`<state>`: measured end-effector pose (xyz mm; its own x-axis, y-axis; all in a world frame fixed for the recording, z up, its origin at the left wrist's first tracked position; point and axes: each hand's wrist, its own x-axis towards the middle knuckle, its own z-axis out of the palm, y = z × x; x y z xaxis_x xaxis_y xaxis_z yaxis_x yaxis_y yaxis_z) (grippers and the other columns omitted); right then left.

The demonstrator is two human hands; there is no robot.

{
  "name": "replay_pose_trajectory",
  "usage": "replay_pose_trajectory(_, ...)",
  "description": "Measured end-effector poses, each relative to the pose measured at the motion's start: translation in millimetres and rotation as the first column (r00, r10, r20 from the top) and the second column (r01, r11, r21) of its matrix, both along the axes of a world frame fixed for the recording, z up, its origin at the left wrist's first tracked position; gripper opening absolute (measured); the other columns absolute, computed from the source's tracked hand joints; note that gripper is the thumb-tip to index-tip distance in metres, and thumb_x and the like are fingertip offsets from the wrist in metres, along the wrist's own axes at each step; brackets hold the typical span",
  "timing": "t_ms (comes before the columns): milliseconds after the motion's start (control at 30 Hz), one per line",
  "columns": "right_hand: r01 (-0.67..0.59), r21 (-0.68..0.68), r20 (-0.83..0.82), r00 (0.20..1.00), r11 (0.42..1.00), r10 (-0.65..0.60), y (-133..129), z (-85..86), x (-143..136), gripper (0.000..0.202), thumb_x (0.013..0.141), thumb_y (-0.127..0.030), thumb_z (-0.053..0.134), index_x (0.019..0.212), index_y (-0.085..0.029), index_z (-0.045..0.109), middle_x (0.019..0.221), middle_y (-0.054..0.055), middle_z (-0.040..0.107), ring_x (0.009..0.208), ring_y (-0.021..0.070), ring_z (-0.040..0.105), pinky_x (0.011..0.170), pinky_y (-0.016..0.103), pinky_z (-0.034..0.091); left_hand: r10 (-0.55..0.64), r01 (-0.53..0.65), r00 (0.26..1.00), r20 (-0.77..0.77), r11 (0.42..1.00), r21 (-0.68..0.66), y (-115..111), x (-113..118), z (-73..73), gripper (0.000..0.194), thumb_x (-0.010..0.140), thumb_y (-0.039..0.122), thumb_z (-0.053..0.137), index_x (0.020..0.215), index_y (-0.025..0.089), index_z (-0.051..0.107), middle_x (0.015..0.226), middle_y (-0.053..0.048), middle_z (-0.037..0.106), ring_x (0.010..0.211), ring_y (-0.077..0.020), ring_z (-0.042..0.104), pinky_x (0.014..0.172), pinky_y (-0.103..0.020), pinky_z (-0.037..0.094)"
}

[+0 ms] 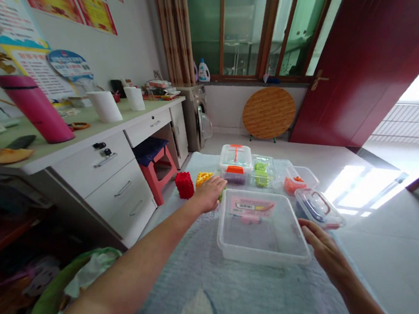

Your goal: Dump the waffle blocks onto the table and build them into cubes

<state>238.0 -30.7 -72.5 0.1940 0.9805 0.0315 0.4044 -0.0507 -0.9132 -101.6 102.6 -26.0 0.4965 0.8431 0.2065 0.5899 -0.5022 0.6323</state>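
My left hand [211, 193] reaches to the back left corner of a large clear plastic box [263, 252]. Its fingers and thumb close round a small green piece [221, 195], mostly hidden by the hand. Just behind that hand sits a yellow perforated block [203, 178], with a red textured block [184, 185] to its left. My right hand [319, 243] grips the right rim of the large box. The box lies with its open side up, and a pink label with a barcode [251, 206] shows at its far side.
Behind the box stand an orange-latched container [236, 160], a clear tub with green pieces [261, 173] and one with orange pieces [295, 183]. A handled lid or case [318, 208] lies right. A desk [112, 174] and red stool [157, 171] flank the cloth-covered surface [178, 278].
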Motion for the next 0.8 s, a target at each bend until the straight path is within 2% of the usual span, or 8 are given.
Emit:
replay_pose_trajectory(133,0.062,0.077,0.225,0.971,0.995,-0.078,-10,-15.9,-6,0.046,0.080,-0.054,0.049,0.098,-0.018,0.072,0.086,0.008,0.075,0.075,0.0248,0.068,0.066,0.032,0.054,0.056,-0.032,0.978,0.200,0.992,-0.123,29,14,-12.0,0.030,0.054,0.006,0.073,0.076,0.022,0.062,0.108,-0.011,0.066,0.127,-0.0310,0.045,0.113,-0.039,0.020)
replay_pose_trajectory(200,0.063,0.122,0.285,0.954,0.990,-0.096,-11,-20.8,-10,0.044,0.081,-0.051,0.047,0.095,-0.018,0.073,0.086,0.008,0.075,0.075,0.0249,0.068,0.067,0.031,0.053,0.099,-0.061,0.963,0.253,0.986,-0.154,40,19,-20.4,0.028,0.050,0.004,0.075,0.063,0.021,0.056,0.089,-0.009,0.067,0.120,-0.0319,0.050,0.111,-0.038,0.023)
replay_pose_trajectory(333,0.053,0.147,0.317,0.943,0.988,-0.098,-9,-23.8,-12,0.043,0.082,-0.048,0.046,0.094,-0.017,0.073,0.084,0.009,0.075,0.073,0.0247,0.068,0.065,0.030,0.053,0.146,-0.107,0.955,0.260,0.982,-0.158,56,24,-33.9,0.035,0.050,-0.001,0.074,0.051,0.021,0.047,0.065,-0.003,0.058,0.103,-0.0284,0.058,0.104,-0.036,0.031)
replay_pose_trajectory(467,0.032,0.141,0.321,0.944,0.990,-0.076,-8,-23.7,-10,0.042,0.082,-0.047,0.046,0.095,-0.017,0.073,0.085,0.008,0.076,0.073,0.0242,0.068,0.066,0.030,0.053,0.192,-0.154,0.941,0.279,0.976,-0.154,60,27,-39.9,0.039,0.049,-0.006,0.070,0.044,0.022,0.043,0.046,0.004,0.039,0.086,-0.0264,0.060,0.099,-0.038,0.035)
replay_pose_trajectory(533,0.028,0.147,0.324,0.943,0.989,-0.075,-8,-23.8,-9,0.042,0.082,-0.046,0.046,0.095,-0.017,0.073,0.085,0.009,0.076,0.072,0.0242,0.069,0.067,0.030,0.053,0.213,-0.174,0.935,0.284,0.972,-0.157,59,27,-40.4,0.040,0.050,-0.007,0.069,0.042,0.022,0.043,0.043,0.005,0.034,0.081,-0.0261,0.060,0.097,-0.040,0.036)
replay_pose_trajectory(600,0.027,0.152,0.330,0.941,0.988,-0.077,-8,-24.5,-9,0.041,0.081,-0.046,0.047,0.094,-0.017,0.073,0.085,0.009,0.076,0.072,0.0244,0.069,0.066,0.030,0.054,0.230,-0.192,0.934,0.273,0.968,-0.159,56,27,-39.6,0.040,0.054,-0.005,0.070,0.042,0.021,0.042,0.043,0.004,0.035,0.080,-0.0253,0.060,0.095,-0.039,0.037)
replay_pose_trajectory(700,0.025,0.156,0.334,0.939,0.988,-0.076,-8,-26.7,-9,0.041,0.080,-0.046,0.047,0.094,-0.017,0.073,0.086,0.010,0.076,0.072,0.0250,0.069,0.065,0.030,0.054,0.238,-0.213,0.950,0.201,0.967,-0.138,51,28,-36.5,0.040,0.061,0.001,0.070,0.043,0.020,0.041,0.047,0.000,0.045,0.086,-0.0254,0.061,0.094,-0.038,0.038)
replay_pose_trajectory(800,0.025,0.158,0.337,0.938,0.987,-0.078,-7,-28.6,-8,0.041,0.080,-0.046,0.048,0.095,-0.016,0.073,0.087,0.010,0.076,0.074,0.0252,0.070,0.065,0.030,0.054,0.205,-0.198,0.978,0.050,0.973,-0.121,47,28,-31.4,0.035,0.062,0.005,0.070,0.045,0.020,0.043,0.056,-0.005,0.057,0.096,-0.0290,0.060,0.098,-0.041,0.035)
